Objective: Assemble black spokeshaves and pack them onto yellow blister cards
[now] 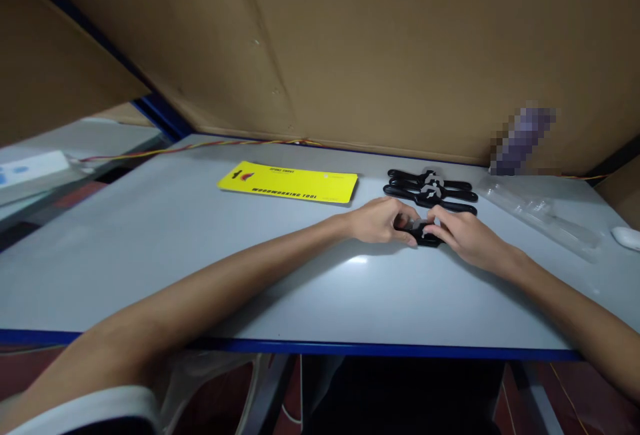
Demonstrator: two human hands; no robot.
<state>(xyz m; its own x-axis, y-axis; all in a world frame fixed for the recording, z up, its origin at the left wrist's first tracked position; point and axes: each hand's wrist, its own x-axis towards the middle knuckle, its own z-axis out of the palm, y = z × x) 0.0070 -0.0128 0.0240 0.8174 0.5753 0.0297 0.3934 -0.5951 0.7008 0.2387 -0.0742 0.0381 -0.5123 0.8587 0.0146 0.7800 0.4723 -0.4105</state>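
Observation:
My left hand (379, 221) is closed around one end of a black spokeshave (427, 237) with a silver blade plate at its middle. On the other side, my right hand (467, 238) has its thumb and fingers pinched at the tool's centre, near the blade plate. The far handle is mostly hidden by that hand. Just behind my hands lie three more black spokeshaves (431, 191), side by side with their handles pointing left and right. Left of them rests a yellow card (290, 183) printed "WOODWORKING TOOL".
Clear plastic blister packaging (543, 215) lies on the right of the grey table (320, 288). A blurred purple item (523, 141) leans against the brown back panel (380, 55). A white object (625, 237) sits at the right edge. Red and yellow wires (225, 144) run along the back.

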